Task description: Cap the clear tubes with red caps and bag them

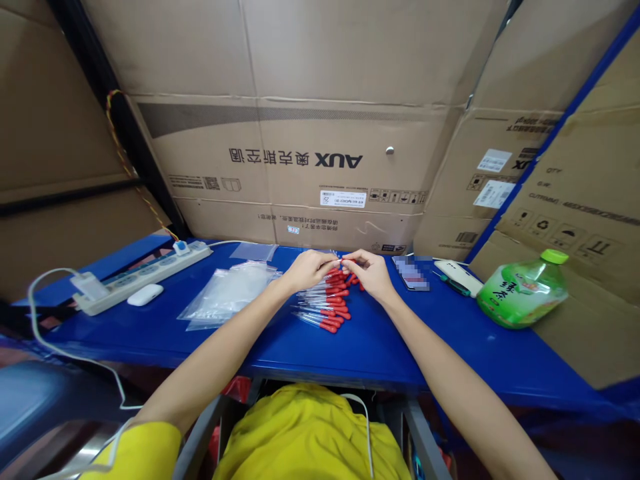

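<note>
Many slim clear droppers with red bulbs (327,310) lie in a loose pile on the blue table, their bulbs pointing right. Over the pile's far end, my left hand (313,269) and my right hand (370,272) meet fingertip to fingertip. Both are closed in a pinch around one dropper, whose red end shows at the right fingers; most of it is hidden. Left of the pile is a stack of clear zip bags (230,293), close to my left forearm.
A white power strip (145,273) and a white earbud case (145,295) sit at left. On the right are a phone (411,273), a white device (457,277), a green-handled tool (453,285) and a green tea bottle (523,293). Cardboard walls (300,67) enclose the blue table (340,360).
</note>
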Action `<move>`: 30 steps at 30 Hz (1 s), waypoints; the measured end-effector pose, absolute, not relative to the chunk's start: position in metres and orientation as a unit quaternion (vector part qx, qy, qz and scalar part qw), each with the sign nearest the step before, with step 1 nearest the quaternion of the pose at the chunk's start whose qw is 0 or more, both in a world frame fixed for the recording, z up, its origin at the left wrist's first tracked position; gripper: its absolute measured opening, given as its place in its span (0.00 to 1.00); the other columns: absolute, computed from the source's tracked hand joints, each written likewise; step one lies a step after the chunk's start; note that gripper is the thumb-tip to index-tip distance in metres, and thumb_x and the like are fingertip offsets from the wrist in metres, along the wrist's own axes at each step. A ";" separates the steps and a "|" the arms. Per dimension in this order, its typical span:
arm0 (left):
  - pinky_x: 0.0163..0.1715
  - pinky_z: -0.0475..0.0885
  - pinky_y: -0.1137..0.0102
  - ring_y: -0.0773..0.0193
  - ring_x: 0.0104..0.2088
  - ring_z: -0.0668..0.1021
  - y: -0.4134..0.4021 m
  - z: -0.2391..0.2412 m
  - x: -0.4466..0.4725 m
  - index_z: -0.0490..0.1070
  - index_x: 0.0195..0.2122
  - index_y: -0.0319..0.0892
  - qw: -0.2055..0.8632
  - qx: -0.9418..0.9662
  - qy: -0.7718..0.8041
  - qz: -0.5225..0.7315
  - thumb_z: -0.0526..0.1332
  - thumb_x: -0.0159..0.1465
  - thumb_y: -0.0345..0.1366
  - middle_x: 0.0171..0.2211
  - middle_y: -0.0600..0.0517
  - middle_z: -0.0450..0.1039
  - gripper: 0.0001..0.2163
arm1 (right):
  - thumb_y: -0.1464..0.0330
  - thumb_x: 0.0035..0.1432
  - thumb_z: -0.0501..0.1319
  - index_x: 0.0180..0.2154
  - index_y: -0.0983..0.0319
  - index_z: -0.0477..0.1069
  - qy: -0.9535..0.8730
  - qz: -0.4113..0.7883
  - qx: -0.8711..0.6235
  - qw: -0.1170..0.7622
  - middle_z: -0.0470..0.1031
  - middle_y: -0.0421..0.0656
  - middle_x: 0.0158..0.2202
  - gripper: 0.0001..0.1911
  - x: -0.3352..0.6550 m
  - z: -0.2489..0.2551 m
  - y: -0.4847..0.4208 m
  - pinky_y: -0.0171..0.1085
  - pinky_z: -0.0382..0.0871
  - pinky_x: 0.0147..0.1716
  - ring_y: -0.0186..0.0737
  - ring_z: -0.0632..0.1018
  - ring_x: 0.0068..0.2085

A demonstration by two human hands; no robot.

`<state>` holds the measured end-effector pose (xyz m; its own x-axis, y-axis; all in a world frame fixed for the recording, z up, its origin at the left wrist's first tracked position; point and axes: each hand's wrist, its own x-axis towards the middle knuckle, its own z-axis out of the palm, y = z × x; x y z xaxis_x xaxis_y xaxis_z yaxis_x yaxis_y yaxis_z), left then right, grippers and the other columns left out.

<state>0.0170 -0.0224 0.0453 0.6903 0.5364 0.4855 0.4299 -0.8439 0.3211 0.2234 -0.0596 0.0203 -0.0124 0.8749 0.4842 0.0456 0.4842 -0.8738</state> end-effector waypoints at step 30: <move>0.33 0.62 0.69 0.59 0.34 0.79 -0.030 0.052 0.018 0.76 0.36 0.43 0.028 0.925 0.278 0.256 0.51 0.75 0.43 0.35 0.46 0.80 0.17 | 0.52 0.58 0.69 0.38 0.58 0.80 -0.691 0.274 -0.386 0.546 0.83 0.44 0.32 0.16 0.231 0.019 -0.061 0.45 0.79 0.38 0.47 0.83 0.33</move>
